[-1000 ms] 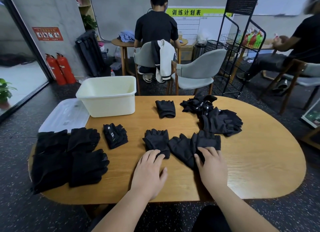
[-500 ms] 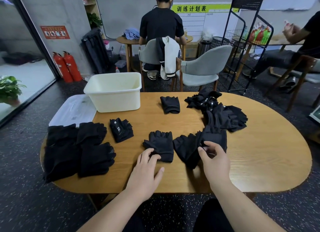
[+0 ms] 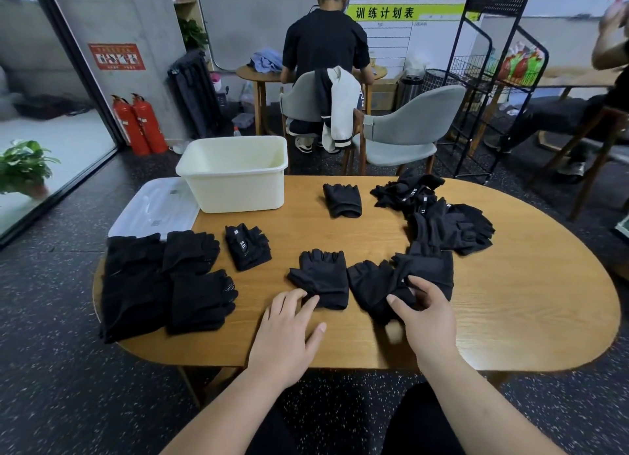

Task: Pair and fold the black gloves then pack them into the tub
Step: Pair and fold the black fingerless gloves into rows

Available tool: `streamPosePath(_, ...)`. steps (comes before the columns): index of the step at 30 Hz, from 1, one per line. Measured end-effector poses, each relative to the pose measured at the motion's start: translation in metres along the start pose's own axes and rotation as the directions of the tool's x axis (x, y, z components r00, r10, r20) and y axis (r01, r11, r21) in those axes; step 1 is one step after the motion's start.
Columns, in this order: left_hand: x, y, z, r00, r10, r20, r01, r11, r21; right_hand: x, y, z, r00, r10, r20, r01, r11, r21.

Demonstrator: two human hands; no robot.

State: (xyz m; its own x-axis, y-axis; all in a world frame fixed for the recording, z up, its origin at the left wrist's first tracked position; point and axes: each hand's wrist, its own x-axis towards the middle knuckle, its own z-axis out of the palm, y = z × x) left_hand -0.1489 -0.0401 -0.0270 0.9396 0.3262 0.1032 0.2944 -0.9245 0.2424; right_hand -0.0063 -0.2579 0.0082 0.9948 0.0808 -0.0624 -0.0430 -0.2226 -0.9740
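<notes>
The left hand (image 3: 289,325) is laid down with its fingers spread, the tips touching the near edge of a fingerless glove (image 3: 320,277) mid-table. A second glove (image 3: 371,284), at its 3 o'clock, is pinched by the right hand (image 3: 425,315). The tub (image 3: 235,179) is parked at 11 o'clock on the table (image 3: 510,301), and a loose glove pile (image 3: 452,226) at 1 o'clock.

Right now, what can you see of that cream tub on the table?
The tub is a cream, rectangular, plastic-looking bin with rounded corners and a rolled rim. It stands upright and open at the far left of the wooden table, beside a clear lid. What shows of its inside looks empty.
</notes>
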Motion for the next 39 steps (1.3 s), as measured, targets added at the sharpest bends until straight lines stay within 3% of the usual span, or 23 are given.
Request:
streamPosePath(5,-0.001,-0.001,-0.003,1.000,0.027,0.002,-0.027,1.000,-0.007,0.000,-0.045,0.013,0.976,-0.212,-0.046,0.212,0.977,-0.004)
streamPosePath(8,-0.002,-0.001,-0.003,0.999,0.046,0.002,-0.046,0.999,-0.015,-0.003,-0.069,0.029,0.907,-0.420,0.027,0.420,0.899,-0.123)
streamPosePath(11,-0.002,0.000,-0.005,0.998,0.057,-0.005,-0.057,0.998,-0.029,-0.002,-0.067,0.050,0.782,-0.551,0.291,0.623,0.699,-0.350)
streamPosePath(14,-0.003,0.000,-0.005,0.998,0.059,-0.009,-0.059,0.997,-0.053,0.002,-0.032,0.067,0.652,-0.450,0.610,0.743,0.538,-0.398)
streamPosePath(16,-0.004,0.000,-0.005,0.998,0.058,-0.012,-0.059,0.996,-0.072,0.002,-0.008,0.069,0.620,-0.472,0.627,0.774,0.498,-0.391)
streamPosePath(20,-0.003,-0.001,-0.004,0.998,0.065,-0.017,-0.066,0.996,-0.063,0.008,0.009,0.066,0.633,-0.573,0.520,0.773,0.447,-0.450)
streamPosePath(25,-0.003,-0.003,-0.003,0.997,0.070,-0.027,-0.072,0.994,-0.085,0.009,-0.010,0.068,0.663,-0.662,0.350,0.735,0.486,-0.473)
streamPosePath(31,-0.003,-0.003,-0.001,0.996,0.067,-0.052,-0.072,0.993,-0.097,-0.006,0.011,0.072,0.643,-0.579,0.501,0.760,0.402,-0.511)
streamPosePath(36,-0.004,-0.001,-0.005,0.999,0.034,-0.040,-0.038,0.993,-0.115,-0.005,0.020,0.070,0.636,-0.563,0.528,0.765,0.369,-0.528)
streamPosePath(39,-0.004,0.000,-0.006,0.999,0.042,-0.026,-0.045,0.993,-0.108,-0.002,0.018,0.068,0.615,-0.521,0.592,0.781,0.299,-0.548)
